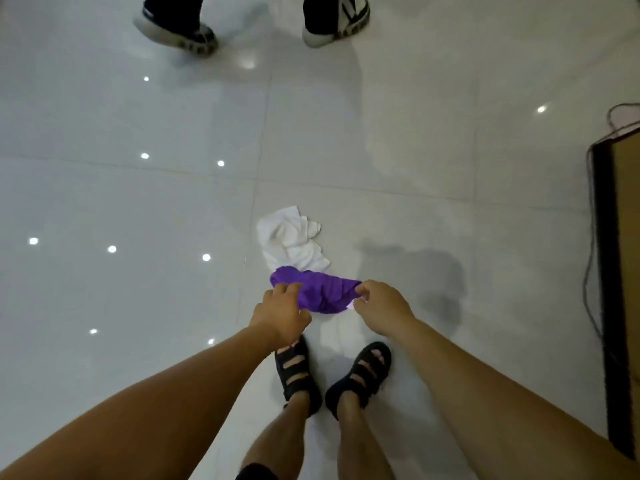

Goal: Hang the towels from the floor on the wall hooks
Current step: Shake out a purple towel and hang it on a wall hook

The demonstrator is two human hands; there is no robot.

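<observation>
A purple towel [320, 292] is stretched between my hands just above the shiny white tile floor [138, 202]. My left hand [282, 313] grips its left end and my right hand [379, 310] pinches its right end. A crumpled white towel [292, 240] lies on the floor just beyond the purple one. Another white towel [337, 332] lies below my hands, in front of my feet. No wall hooks are in view.
My feet in black sandals [298, 372] stand just behind the towels. Another person's legs in black-and-white sneakers [194, 32] stand at the far top. A dark-edged brown board [620, 271] with a thin cable beside it lines the right edge.
</observation>
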